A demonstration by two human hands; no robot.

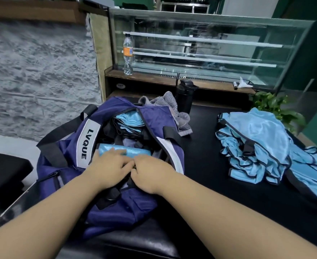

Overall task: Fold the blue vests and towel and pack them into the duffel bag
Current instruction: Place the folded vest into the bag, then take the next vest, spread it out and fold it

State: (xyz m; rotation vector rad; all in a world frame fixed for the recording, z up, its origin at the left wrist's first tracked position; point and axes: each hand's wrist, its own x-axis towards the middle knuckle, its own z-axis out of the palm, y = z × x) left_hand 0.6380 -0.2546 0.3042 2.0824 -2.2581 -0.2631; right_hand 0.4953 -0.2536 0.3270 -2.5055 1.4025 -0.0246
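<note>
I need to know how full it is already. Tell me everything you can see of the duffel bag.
The duffel bag is navy fabric with black straps and a white panel reading LVQUE. It lies unzipped on a black padded surface, with folded light blue vests inside. The left hand and right hand press into its near end.

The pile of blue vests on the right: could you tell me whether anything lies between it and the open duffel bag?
Nothing visible does. Bare black tabletop separates the pile of blue vests from the open duffel bag. The towel and black bottle sit further back, off that path.
</note>
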